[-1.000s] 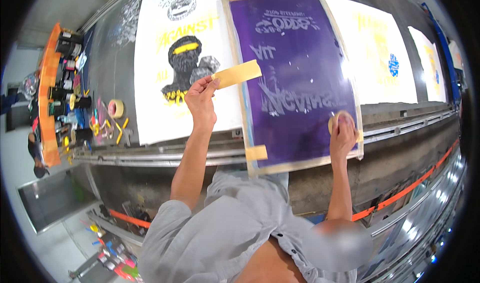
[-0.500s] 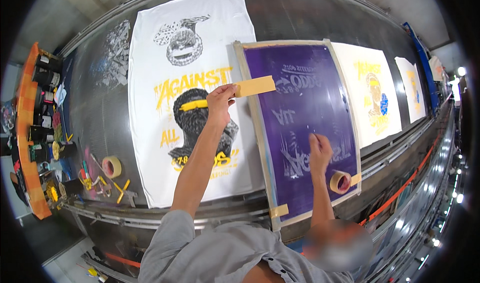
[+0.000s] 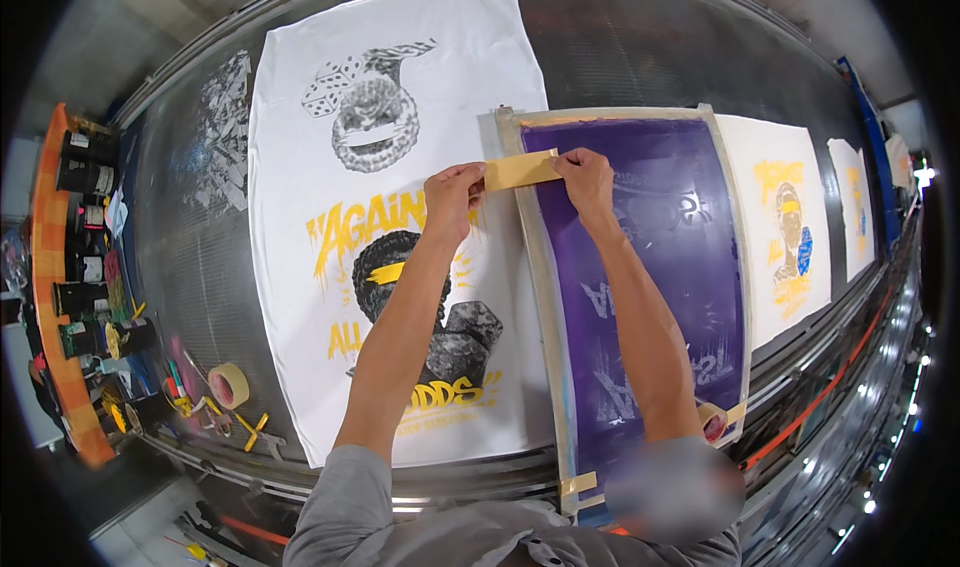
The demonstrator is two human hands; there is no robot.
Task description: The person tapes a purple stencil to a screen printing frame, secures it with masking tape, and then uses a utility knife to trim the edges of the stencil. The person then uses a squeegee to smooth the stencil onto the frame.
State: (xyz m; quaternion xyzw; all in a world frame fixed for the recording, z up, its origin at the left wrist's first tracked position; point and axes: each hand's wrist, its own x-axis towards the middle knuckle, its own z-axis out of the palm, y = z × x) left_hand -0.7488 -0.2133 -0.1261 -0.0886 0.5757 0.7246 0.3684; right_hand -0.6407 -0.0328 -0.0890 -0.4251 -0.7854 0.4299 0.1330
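Note:
A short strip of tan masking tape (image 3: 519, 172) is stretched between my two hands. My left hand (image 3: 457, 203) pinches its left end, over a white printed cloth (image 3: 455, 27). At the other end, the fingers of my right hand (image 3: 588, 189) grip the tape above the upper left part of a purple printing screen (image 3: 570, 297). The tape hangs across the screen's left frame edge; whether it touches cannot be told. A tape roll (image 3: 712, 422) rests at the screen's lower right, partly hidden by my right arm. Tape also covers the frame's lower left corner.
Another tape roll (image 3: 229, 385) and yellow tools (image 3: 251, 432) lie on the dark table at left. Several ink pots (image 3: 85, 177) line an orange shelf (image 3: 45, 267). Beyond the screen, to the right, lie two more printed sheets (image 3: 790, 222). A rail runs along the near table edge.
My right hand has risen from the lower part of the screen and taken the tape's free right end. My left hand still holds the other end. The view has shifted slightly.

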